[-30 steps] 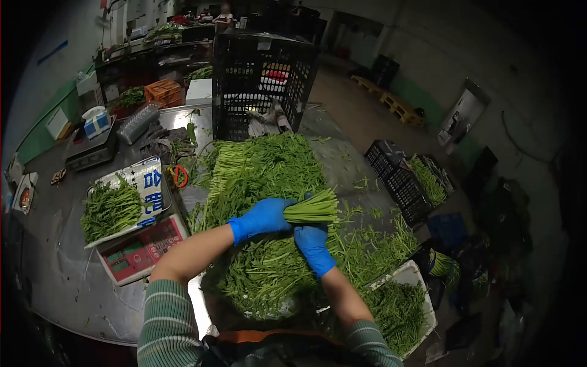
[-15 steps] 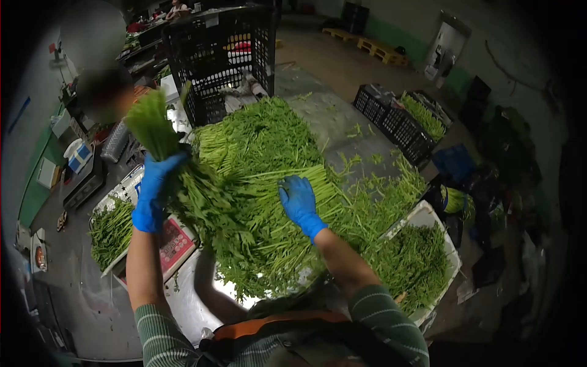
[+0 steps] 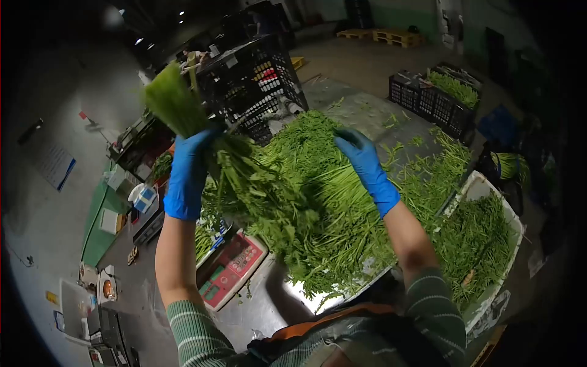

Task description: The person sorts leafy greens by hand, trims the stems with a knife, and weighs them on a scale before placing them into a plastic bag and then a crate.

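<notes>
My left hand point(image 3: 188, 168), in a blue glove, is wrapped round a thick bunch of leafy greens point(image 3: 174, 101). Its pale cut stems point up and away, while the leaves hang towards me over the pile. My right hand point(image 3: 364, 162), also gloved in blue, is over the right part of the big heap of greens point(image 3: 342, 196), fingers apart and nothing between them. Under the hanging leaves, a red-faced scale point(image 3: 235, 266) is partly covered.
A black plastic crate point(image 3: 251, 85) stands behind the heap. To the right, a white bin point(image 3: 516, 223) holds loose greens, and black crates point(image 3: 431, 104) with more greens stand farther off. Leaf scraps lie on the metal table point(image 3: 361, 101). Yellow pallets point(image 3: 397, 38) are at the back.
The camera view has turned, shifting the scene right. My left hand still grips the bunch, now held higher in view. My right hand has gone from the loose stems towards the heap's far right side.
</notes>
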A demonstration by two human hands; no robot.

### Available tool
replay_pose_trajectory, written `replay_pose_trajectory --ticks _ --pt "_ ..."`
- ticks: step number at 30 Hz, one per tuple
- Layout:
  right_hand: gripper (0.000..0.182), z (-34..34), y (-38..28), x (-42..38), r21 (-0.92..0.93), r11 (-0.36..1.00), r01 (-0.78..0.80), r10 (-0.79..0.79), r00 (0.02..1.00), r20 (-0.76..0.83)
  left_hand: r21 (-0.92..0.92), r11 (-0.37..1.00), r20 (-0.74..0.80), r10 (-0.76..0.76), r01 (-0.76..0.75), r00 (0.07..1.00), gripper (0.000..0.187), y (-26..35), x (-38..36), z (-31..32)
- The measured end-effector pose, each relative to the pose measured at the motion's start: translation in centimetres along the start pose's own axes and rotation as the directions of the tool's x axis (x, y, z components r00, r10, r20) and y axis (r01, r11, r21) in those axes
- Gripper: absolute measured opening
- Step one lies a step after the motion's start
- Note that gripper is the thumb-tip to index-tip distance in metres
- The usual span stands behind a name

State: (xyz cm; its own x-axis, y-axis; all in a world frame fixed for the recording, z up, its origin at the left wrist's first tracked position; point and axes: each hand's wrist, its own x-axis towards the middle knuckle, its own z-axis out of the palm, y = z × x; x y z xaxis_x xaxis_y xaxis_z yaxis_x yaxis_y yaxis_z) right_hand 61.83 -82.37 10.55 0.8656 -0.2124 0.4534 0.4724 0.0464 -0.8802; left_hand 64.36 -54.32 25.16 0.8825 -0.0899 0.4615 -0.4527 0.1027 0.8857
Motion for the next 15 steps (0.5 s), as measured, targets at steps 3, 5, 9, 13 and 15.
replay_pose_trajectory --ticks 3,5,9,13,15 --pt "0.055 3.0 -6.3 -0.6 -0.223 0.878 0.425 -0.425 0.904 0.050 0.128 0.979 0.254 -0.184 0.155 0.950 0.023 -0.2 -1.2 9.2" --pt "0.057 3.0 -6.5 -0.8 -0.411 0.801 0.436 -0.465 0.885 0.033 0.189 0.952 0.415 -0.300 0.241 0.859 0.031 -0.6 -1.9 14.0" --pt "0.047 -3.8 -6.7 -3.3 0.237 0.960 0.150 -0.128 0.986 -0.109 0.145 0.989 0.772 -0.115 0.003 0.625 0.072 -2.5 -3.5 20.6" --pt "0.037 -10.2 -7.6 -7.6 0.281 0.945 0.166 -0.018 0.886 -0.464 0.266 0.897 0.890 -0.369 0.353 0.269 0.092 -10.3 -9.6 24.9" --pt "0.035 -13.6 -6.0 -9.9 0.265 0.949 0.167 0.021 0.810 -0.586 0.201 0.759 0.870 -0.429 0.619 0.244 0.089 -12.8 -14.1 27.6"
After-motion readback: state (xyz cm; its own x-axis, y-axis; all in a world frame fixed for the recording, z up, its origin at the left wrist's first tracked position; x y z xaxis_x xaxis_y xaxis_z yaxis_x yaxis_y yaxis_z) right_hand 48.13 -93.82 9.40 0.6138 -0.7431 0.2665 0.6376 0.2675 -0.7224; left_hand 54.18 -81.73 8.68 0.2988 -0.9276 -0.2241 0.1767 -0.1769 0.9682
